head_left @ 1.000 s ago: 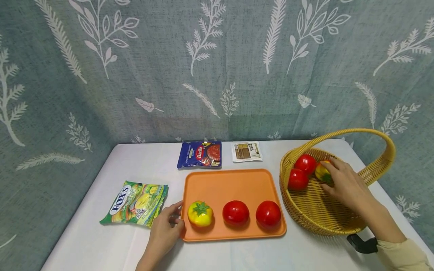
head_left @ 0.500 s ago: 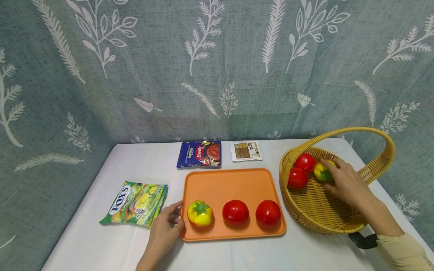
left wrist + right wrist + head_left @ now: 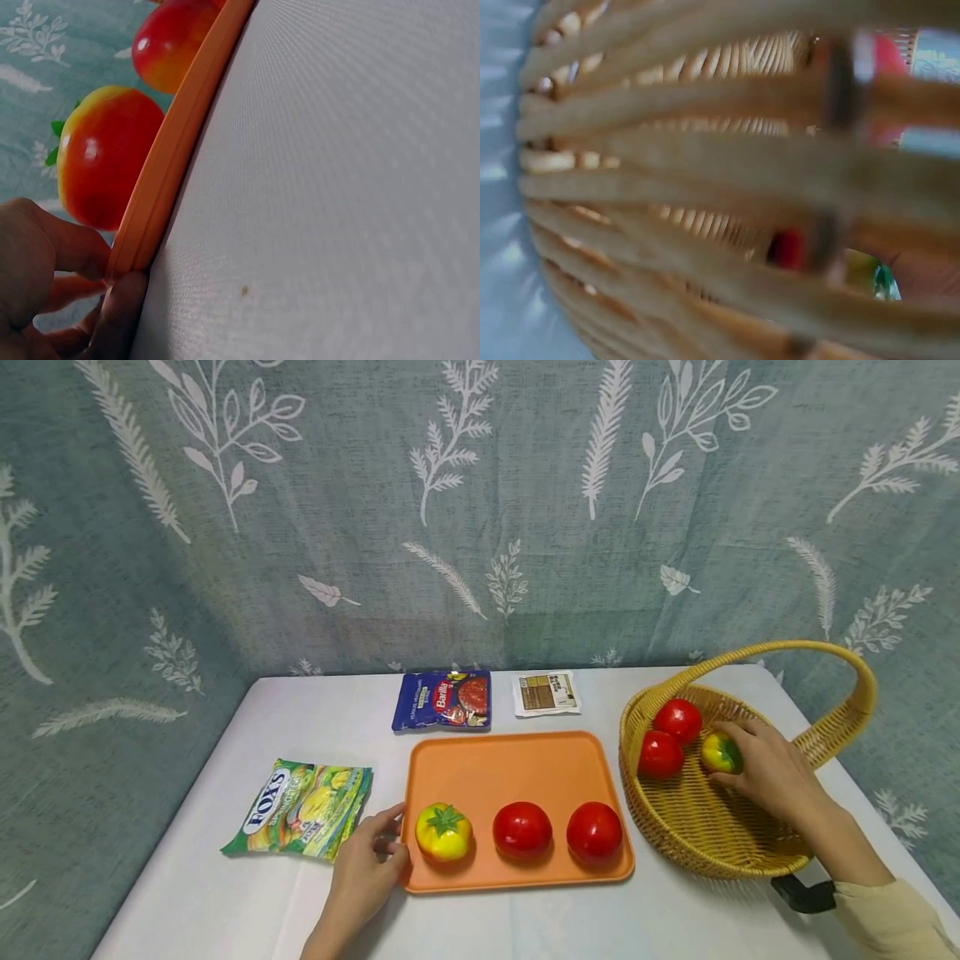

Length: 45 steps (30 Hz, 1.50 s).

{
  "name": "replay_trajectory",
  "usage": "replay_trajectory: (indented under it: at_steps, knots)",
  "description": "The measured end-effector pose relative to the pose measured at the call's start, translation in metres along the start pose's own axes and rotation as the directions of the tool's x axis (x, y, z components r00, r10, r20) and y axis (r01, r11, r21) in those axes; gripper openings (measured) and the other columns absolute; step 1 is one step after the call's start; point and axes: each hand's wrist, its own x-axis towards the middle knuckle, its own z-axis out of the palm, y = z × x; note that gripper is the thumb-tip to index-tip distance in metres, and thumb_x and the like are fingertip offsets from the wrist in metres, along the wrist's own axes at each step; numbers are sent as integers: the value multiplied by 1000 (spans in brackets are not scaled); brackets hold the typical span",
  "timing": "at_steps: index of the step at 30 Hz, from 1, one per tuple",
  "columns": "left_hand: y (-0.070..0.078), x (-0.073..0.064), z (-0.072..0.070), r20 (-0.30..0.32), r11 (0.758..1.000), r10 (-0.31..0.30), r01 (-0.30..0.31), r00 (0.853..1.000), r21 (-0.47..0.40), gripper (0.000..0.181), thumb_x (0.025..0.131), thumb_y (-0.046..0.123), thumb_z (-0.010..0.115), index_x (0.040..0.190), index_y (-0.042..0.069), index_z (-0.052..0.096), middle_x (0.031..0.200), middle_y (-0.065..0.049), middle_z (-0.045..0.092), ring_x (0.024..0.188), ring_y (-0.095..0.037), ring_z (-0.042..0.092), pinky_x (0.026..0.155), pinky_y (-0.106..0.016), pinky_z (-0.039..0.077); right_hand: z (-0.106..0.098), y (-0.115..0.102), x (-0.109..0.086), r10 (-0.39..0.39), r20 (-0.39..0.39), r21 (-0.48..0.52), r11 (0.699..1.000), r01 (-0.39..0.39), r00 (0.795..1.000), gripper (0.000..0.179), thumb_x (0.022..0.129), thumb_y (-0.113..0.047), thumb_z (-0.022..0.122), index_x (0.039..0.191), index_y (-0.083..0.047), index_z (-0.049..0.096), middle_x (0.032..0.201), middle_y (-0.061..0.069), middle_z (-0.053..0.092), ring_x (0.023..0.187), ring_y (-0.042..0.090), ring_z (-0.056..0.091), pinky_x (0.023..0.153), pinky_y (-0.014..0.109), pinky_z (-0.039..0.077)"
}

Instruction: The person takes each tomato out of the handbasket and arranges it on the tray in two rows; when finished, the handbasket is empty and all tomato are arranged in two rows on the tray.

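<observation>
My left hand pinches the left rim of an orange tray; the left wrist view shows thumb and finger at its edge. On the tray's near side lie a yellow tomato with a green leafy top and two glossy red tomatoes. My right hand reaches into a wicker basket and grips another yellow tomato, thumb and fingers around its right side. Left of it in the basket sit two red tomatoes. Basket weave covers most of the right wrist view, with the green leaf showing through.
A green FOX'S bag lies left of the tray. Behind the tray are a blue Barilla pouch and a small white-and-brown packet. The basket's tall handle arches above its rim. A patterned curtain hangs behind the table.
In the basket, the yellow tomato has turned in my right hand so its green top faces more to the right, and the fingers have closed around it. The left hand and tray stay put.
</observation>
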Motion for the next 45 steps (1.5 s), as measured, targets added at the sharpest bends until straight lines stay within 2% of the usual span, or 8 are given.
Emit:
replay_trajectory:
  at_steps: [5,12,23,27,31,39,45]
  knots:
    - [-1,0,0,-17,1000,15,-15,1000,-8,57,79,-2,67,135,9,62,107,-6,63,81,-16,58,70,-24,51,-1,-2,-1,5,-7,14,1000,-5,1000,75,67,-18,92,130,5,58,123,32,55,105,51,54,78,65,46]
    - [-1,-1,0,-21,1000,15,-15,1000,-12,58,79,-1,67,135,10,62,106,-5,63,82,-15,59,71,-24,51,-2,-5,-3,48,-14,27,998,-48,999,77,68,-19,91,133,5,57,122,33,52,100,51,55,76,65,47]
    - [-1,-2,-2,-27,999,36,-37,999,-15,56,79,-2,67,134,8,63,105,-5,64,83,-16,59,71,-24,51,-10,-15,-5,99,30,57,993,-101,995,81,71,-19,89,136,8,48,128,35,49,104,54,53,80,69,45]
    - [0,-2,-2,-22,1000,28,-28,999,-12,56,79,-2,67,134,8,63,106,-5,63,83,-16,58,71,-25,51,-14,-19,-7,109,9,73,991,-109,994,81,72,-17,88,135,10,45,126,35,50,104,52,53,81,69,44]
    - [0,-2,-2,-18,1000,19,-19,1000,-7,56,79,-1,68,134,9,63,106,-5,63,82,-16,58,71,-25,51,-17,-22,-10,91,-33,52,995,-89,995,78,71,-17,88,134,6,48,127,33,49,99,51,56,76,67,46]
    - [-1,-2,-2,-9,1000,20,-21,1000,-10,57,79,-1,68,135,8,62,107,-5,64,82,-14,58,70,-24,50,-22,-28,-19,96,-40,45,995,-94,995,78,72,-19,87,138,2,50,127,34,48,96,52,56,72,67,47]
    - [0,-2,-1,-3,1000,20,-20,1000,-13,57,80,-1,68,135,8,62,107,-5,64,82,-15,58,70,-25,50,-25,-31,-24,92,-80,56,995,-88,992,79,71,-19,88,138,-1,51,126,32,51,98,51,56,71,66,47]
